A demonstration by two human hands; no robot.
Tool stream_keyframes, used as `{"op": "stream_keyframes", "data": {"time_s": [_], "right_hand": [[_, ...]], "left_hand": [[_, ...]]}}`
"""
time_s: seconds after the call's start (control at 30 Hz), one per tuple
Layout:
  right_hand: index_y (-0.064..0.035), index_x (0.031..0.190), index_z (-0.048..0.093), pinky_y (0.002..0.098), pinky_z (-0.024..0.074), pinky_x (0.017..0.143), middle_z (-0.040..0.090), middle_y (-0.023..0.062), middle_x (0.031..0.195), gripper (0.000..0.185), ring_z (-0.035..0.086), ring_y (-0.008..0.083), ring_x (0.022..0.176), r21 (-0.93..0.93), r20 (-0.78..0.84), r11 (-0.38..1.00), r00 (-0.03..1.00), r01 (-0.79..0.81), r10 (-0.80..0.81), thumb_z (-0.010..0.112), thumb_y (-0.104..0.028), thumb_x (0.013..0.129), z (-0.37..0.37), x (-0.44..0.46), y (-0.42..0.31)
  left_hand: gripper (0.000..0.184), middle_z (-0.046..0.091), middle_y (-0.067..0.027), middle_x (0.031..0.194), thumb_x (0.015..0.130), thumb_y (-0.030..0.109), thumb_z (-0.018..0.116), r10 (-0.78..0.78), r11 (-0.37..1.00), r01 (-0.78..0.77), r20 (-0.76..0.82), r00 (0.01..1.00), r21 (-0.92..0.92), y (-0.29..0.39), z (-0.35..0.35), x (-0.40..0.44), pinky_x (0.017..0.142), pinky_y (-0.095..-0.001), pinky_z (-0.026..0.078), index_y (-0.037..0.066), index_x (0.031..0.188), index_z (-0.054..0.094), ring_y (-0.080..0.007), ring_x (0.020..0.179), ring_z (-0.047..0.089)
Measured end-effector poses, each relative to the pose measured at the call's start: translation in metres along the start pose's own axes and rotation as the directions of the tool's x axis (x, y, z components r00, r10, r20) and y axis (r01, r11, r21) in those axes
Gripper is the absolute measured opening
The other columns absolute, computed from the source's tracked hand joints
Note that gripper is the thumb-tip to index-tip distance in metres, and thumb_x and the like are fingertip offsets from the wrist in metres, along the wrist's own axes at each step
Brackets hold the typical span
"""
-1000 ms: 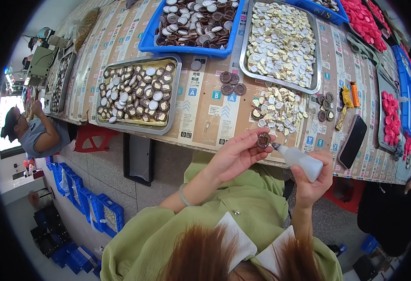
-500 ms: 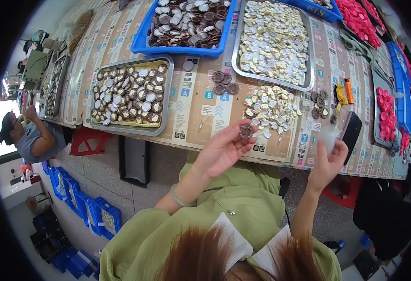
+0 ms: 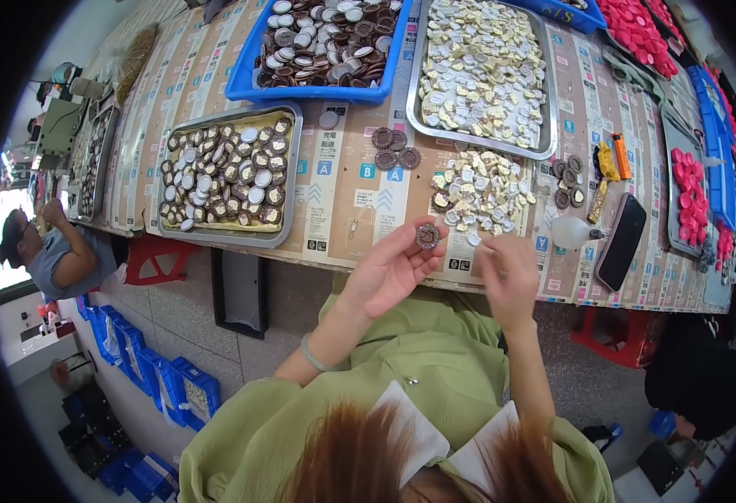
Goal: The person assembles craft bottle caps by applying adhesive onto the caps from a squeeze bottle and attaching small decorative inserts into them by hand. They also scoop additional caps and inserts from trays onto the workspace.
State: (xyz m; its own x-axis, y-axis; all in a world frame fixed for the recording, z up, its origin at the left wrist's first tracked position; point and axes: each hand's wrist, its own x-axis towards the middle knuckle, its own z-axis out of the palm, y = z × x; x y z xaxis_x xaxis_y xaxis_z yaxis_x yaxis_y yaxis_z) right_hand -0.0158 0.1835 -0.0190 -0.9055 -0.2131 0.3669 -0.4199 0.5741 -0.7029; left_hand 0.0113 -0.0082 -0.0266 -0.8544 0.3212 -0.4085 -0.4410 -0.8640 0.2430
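My left hand (image 3: 389, 272) is palm up, pinching a brown, round disc with a fluted rim (image 3: 427, 236) between thumb and fingers. To its right, my right hand (image 3: 509, 281) is at the near edge of a loose pile of small cream and white pieces (image 3: 485, 189). Its fingers are blurred, so whether they grip a piece is unclear. A white squeeze bottle (image 3: 571, 232) with a dark tip lies right of that hand, beside a black phone (image 3: 622, 243). Several brown discs (image 3: 397, 149) lie beyond my left hand.
A metal tray (image 3: 291, 180) of filled discs stands at left. Behind are a blue bin (image 3: 313, 94) of brown discs and a metal tray (image 3: 550, 101) of cream pieces. An orange lighter (image 3: 621, 157) and more brown discs (image 3: 568, 180) lie at right. Another person (image 3: 57, 247) sits far left.
My right hand has let go of the squeeze bottle, which now lies on the table, and has moved left to the pile. My left hand still holds the disc, shifted slightly left.
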Motion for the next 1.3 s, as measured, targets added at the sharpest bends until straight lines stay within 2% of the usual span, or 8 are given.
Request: {"op": "stream_keyframes", "data": {"time_s": [0.13,0.33,0.43,0.5,0.6,1.03,1.1,1.3], "right_hand": [[-0.0011,0.084,0.056,0.0348,0.0423,0.062,0.056,0.0111,0.074,0.014,0.052,0.0263,0.067,-0.132,0.105,0.991,0.994,0.037,-0.023,0.059,0.000,0.070,0.018,0.008,0.003],[-0.0008,0.084,0.056,0.0328,0.0431,0.058,0.056,0.0117,0.070,0.011,0.053,0.0253,0.064,-0.099,0.046,0.972,0.975,-0.212,0.218,0.056,0.000,0.073,0.007,0.006,-0.001],[-0.0018,0.083,0.057,0.0332,0.0436,0.061,0.058,0.0120,0.074,0.010,0.054,0.0261,0.067,-0.177,0.201,0.886,0.865,-0.429,0.460,0.056,-0.001,0.073,-0.005,0.007,-0.005],[-0.0020,0.085,0.058,0.0298,0.0435,0.060,0.058,0.0115,0.084,0.012,0.054,0.0214,0.069,-0.177,0.153,0.977,0.977,-0.120,0.148,0.057,0.000,0.073,-0.009,0.007,0.001],[-0.0022,0.084,0.059,0.0314,0.0427,0.065,0.058,0.0091,0.086,0.014,0.052,0.0231,0.076,-0.158,0.318,0.969,0.939,0.192,-0.134,0.058,0.001,0.071,-0.010,0.014,0.010],[-0.0020,0.083,0.057,0.0324,0.0431,0.066,0.058,0.0079,0.079,0.018,0.052,0.0244,0.076,-0.013,0.203,1.000,0.979,-0.009,0.011,0.061,0.003,0.066,0.001,0.007,0.005],[-0.0021,0.081,0.058,0.0313,0.0434,0.066,0.059,0.0075,0.080,0.019,0.053,0.0234,0.078,0.241,0.102,0.965,0.992,-0.101,0.078,0.062,0.005,0.064,0.000,0.007,-0.013],[-0.0033,0.080,0.062,0.0313,0.0441,0.067,0.060,0.0054,0.082,0.019,0.053,0.0229,0.078,0.130,0.077,0.984,0.989,0.118,-0.129,0.065,0.002,0.062,0.009,0.005,-0.028]], "left_hand": [[0.031,0.053,-0.0122,0.110,0.090,0.018,0.041,0.004,1.000,-0.004,0.004,1.000,-0.011,-0.002,0.000,-0.003,0.083,-0.0294,0.045,0.002,0.117,0.042,-0.0180,0.092,0.055],[0.032,0.051,-0.0140,0.113,0.091,0.020,0.039,-0.002,1.000,0.002,-0.010,1.000,-0.015,-0.005,-0.009,-0.002,0.083,-0.0308,0.045,0.004,0.118,0.042,-0.0195,0.093,0.055],[0.032,0.052,-0.0139,0.113,0.091,0.020,0.039,-0.011,1.000,0.011,-0.007,1.000,-0.021,-0.004,-0.007,-0.001,0.083,-0.0306,0.045,0.004,0.118,0.042,-0.0193,0.093,0.055],[0.032,0.052,-0.0139,0.113,0.091,0.020,0.039,-0.017,0.999,0.017,-0.004,1.000,-0.030,-0.004,-0.006,-0.001,0.083,-0.0305,0.045,0.004,0.118,0.042,-0.0193,0.093,0.055],[0.032,0.052,-0.0138,0.112,0.090,0.019,0.040,-0.022,1.000,0.022,-0.006,1.000,-0.013,-0.005,-0.006,0.000,0.083,-0.0305,0.045,0.004,0.118,0.042,-0.0192,0.092,0.055],[0.030,0.052,-0.0118,0.111,0.090,0.018,0.042,-0.082,0.996,0.082,0.004,0.997,-0.023,-0.012,0.000,0.002,0.083,-0.0287,0.044,0.004,0.116,0.043,-0.0178,0.093,0.054],[0.030,0.052,-0.0114,0.111,0.090,0.017,0.042,-0.090,0.996,0.090,-0.001,0.996,-0.017,-0.015,0.003,0.001,0.084,-0.0287,0.044,0.004,0.116,0.043,-0.0175,0.094,0.054],[0.029,0.053,-0.0077,0.105,0.090,0.017,0.043,-0.103,0.994,0.103,0.016,0.995,-0.026,-0.022,0.007,0.001,0.086,-0.0299,0.043,0.004,0.115,0.045,-0.0157,0.095,0.053]]}}
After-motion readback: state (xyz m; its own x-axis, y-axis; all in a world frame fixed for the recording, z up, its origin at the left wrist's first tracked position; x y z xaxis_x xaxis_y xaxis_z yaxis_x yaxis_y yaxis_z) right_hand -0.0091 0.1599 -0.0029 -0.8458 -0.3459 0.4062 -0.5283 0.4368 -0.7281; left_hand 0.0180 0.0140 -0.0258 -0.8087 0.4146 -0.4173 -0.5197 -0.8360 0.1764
